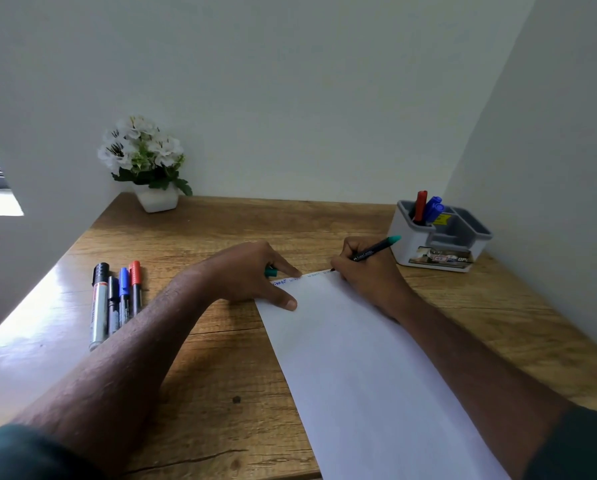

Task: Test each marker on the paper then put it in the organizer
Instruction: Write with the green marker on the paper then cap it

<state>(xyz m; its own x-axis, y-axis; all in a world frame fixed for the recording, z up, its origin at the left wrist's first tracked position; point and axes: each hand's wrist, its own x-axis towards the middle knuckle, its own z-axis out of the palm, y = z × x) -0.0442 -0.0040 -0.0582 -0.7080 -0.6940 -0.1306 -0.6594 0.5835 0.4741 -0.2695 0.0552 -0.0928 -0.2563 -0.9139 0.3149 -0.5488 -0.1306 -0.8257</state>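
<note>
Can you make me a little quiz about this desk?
1. True or false: the right hand holds a green-ended marker with its tip on the paper.
2. How many markers lie in the row on the desk? A) two B) four C) six
3. Fill in: the little green cap is in the ___ hand.

Key: 1 true; 2 B, the row; 3 left.

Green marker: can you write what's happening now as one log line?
step: testing | right hand grips green marker, tip on paper | left hand presses paper, holds green cap | organizer: three markers
</note>
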